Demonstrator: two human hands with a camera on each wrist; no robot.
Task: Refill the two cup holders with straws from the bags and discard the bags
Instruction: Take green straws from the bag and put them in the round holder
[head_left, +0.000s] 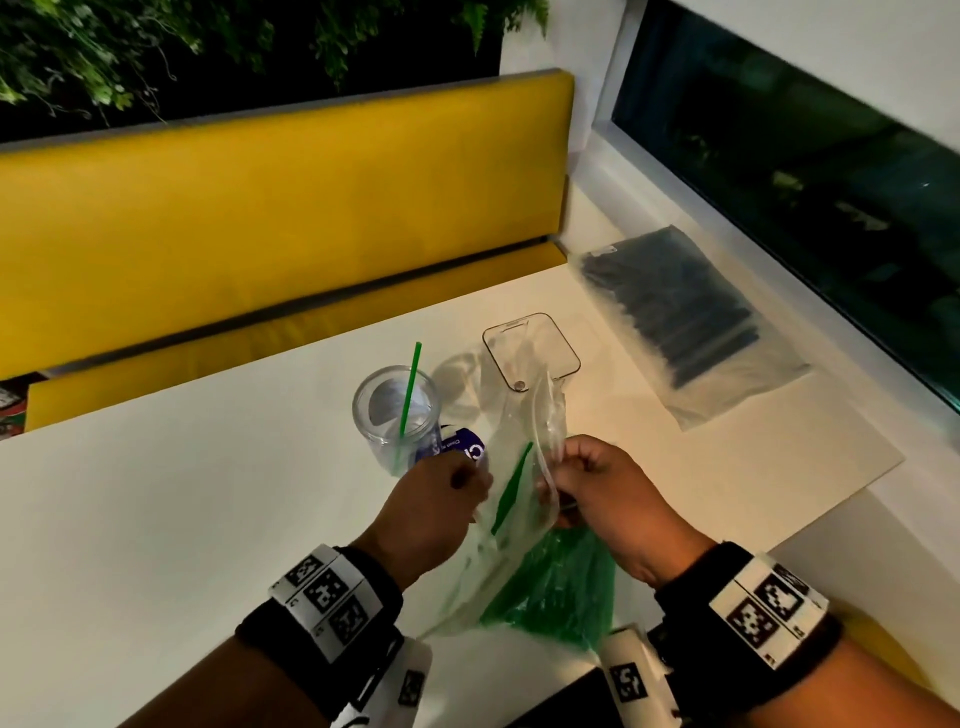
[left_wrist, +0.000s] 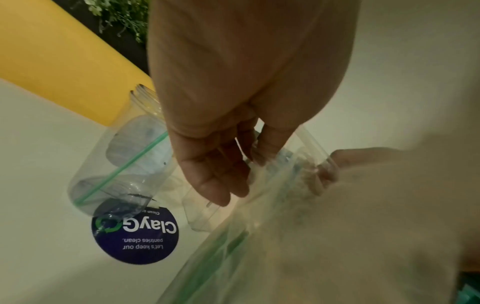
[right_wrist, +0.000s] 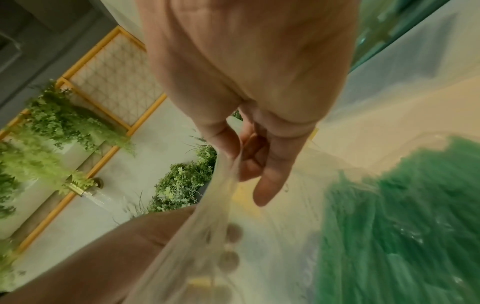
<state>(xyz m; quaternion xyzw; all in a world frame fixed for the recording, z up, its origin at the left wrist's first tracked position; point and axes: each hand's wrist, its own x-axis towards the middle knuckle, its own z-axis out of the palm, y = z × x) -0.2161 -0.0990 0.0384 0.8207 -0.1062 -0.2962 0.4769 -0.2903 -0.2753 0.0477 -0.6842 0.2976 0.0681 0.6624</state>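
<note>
Just in front of the round jar, both hands are pulling the mouth of the clear bag apart: the left hand is pinching one lip, the right hand pinching the other. Spreading evenly should keep the green straws, bunched at the bag's bottom, from spilling. One green straw is leaning inside the jar. Behind and right of the jar, a square clear holder is standing, seemingly without straws; further right, a bag of dark straws is lying closed.

Yellow padded bench behind white table, foliage above, seemingly dark window right
</note>
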